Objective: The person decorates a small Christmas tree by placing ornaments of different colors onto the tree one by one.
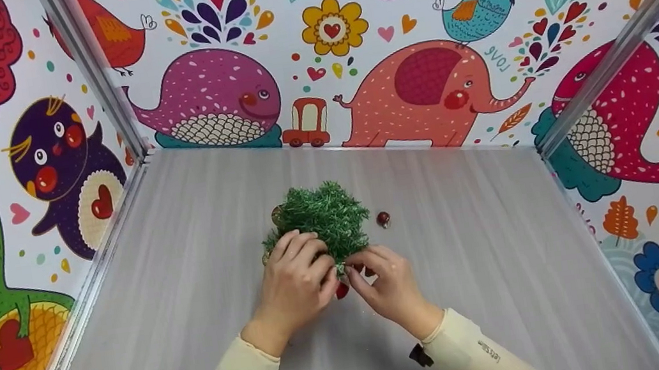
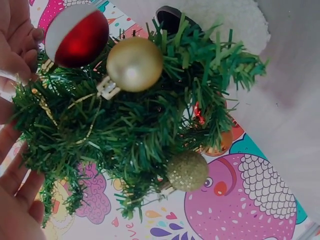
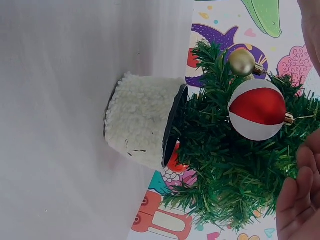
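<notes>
A small artificial Christmas tree (image 1: 327, 214) stands between my hands, its white fleecy pot (image 3: 142, 117) resting on the table. At its near side my left hand (image 1: 297, 276) bends over the foliage, thumb and forefinger pinching a branch tip. My right hand (image 1: 391, 279) meets it there, thumb and forefinger pinched together at the hanging string of a red and white ball ornament (image 3: 257, 110). That ball hangs just below the fingertips. Gold ball ornaments (image 2: 135, 64) and a glittery gold ball (image 2: 187, 171) hang among the branches. What lies under the left fingers is hidden.
A small dark red ball ornament (image 1: 383, 219) lies on the grey wood-grain table (image 1: 486, 292), right of the tree. Printed cartoon panels (image 1: 214, 98) with metal frame posts (image 1: 94, 69) wall in the back and both sides.
</notes>
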A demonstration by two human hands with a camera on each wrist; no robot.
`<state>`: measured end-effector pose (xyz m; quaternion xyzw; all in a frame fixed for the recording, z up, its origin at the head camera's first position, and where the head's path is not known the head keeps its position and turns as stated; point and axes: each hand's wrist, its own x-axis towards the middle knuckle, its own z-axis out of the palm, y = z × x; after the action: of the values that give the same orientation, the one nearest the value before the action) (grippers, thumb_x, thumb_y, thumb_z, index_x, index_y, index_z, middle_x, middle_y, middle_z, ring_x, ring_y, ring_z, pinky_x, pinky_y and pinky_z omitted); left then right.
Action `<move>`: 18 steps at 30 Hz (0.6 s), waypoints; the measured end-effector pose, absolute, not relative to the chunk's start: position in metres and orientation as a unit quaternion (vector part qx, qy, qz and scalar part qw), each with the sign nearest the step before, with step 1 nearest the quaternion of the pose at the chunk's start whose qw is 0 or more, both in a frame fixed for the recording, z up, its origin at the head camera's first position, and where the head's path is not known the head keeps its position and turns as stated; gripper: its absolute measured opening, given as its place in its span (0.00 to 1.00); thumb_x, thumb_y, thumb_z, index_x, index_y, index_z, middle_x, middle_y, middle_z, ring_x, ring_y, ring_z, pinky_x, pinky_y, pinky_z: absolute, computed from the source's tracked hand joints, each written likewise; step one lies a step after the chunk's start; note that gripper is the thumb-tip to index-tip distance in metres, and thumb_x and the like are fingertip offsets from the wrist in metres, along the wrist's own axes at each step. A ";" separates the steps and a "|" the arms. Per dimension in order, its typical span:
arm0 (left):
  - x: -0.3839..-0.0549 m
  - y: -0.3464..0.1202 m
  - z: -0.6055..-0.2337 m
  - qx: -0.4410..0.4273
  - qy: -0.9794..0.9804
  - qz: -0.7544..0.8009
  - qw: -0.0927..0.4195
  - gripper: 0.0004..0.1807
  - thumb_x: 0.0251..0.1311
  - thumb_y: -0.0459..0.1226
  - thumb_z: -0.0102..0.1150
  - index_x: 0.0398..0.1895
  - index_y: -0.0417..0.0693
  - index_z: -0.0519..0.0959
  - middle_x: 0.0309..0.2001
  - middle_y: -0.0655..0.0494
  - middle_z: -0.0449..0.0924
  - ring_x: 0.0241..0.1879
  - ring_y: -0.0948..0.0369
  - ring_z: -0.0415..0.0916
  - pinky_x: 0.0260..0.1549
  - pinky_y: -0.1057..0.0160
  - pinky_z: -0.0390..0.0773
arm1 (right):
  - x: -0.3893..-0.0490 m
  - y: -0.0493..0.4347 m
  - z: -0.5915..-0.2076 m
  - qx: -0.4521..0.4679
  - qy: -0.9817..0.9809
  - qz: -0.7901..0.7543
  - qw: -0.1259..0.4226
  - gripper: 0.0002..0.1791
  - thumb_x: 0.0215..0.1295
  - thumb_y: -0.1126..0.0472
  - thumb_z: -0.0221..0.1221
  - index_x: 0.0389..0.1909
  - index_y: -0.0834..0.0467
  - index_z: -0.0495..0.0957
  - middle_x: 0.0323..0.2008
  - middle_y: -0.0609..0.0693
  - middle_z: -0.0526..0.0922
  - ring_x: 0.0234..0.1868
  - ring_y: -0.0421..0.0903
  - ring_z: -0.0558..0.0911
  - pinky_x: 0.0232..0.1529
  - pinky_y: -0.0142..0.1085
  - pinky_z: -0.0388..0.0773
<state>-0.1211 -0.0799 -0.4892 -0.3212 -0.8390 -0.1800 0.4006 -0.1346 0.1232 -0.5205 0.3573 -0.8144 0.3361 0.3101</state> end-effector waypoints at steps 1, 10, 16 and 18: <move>-0.121 -0.080 -0.489 -0.321 -0.838 -0.182 0.402 0.06 0.54 0.37 0.60 0.23 0.48 0.83 0.37 0.54 0.82 0.50 0.51 0.77 0.62 0.50 0.66 | -0.135 0.124 -0.520 0.358 -0.813 0.339 0.310 0.05 0.61 0.66 0.65 0.35 0.53 0.83 0.30 0.41 0.80 0.29 0.37 0.78 0.25 0.28 0.76; -0.122 -0.079 -0.491 -0.321 -0.830 -0.192 0.413 0.06 0.54 0.38 0.60 0.23 0.48 0.82 0.36 0.52 0.81 0.49 0.51 0.77 0.61 0.50 0.67 | -0.135 0.135 -0.522 0.355 -0.807 0.361 0.304 0.07 0.62 0.67 0.64 0.39 0.53 0.85 0.33 0.40 0.80 0.29 0.40 0.78 0.24 0.34 0.76; -0.123 -0.079 -0.491 -0.319 -0.828 -0.187 0.422 0.05 0.48 0.39 0.64 0.26 0.48 0.83 0.38 0.52 0.81 0.48 0.51 0.77 0.59 0.50 0.68 | -0.134 0.138 -0.522 0.356 -0.805 0.364 0.306 0.08 0.62 0.68 0.64 0.40 0.54 0.85 0.34 0.40 0.80 0.28 0.43 0.79 0.26 0.29 0.74; -0.123 -0.078 -0.492 -0.317 -0.827 -0.189 0.424 0.06 0.47 0.40 0.65 0.28 0.48 0.83 0.39 0.51 0.81 0.47 0.50 0.77 0.59 0.49 0.69 | -0.134 0.139 -0.522 0.355 -0.804 0.364 0.308 0.08 0.62 0.68 0.64 0.39 0.54 0.85 0.34 0.40 0.80 0.28 0.42 0.79 0.26 0.30 0.74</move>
<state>-0.1226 -0.0782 -0.4917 -0.3167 -0.8271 -0.1891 0.4241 -0.1339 0.1390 -0.5224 0.3547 -0.8041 0.3645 0.3079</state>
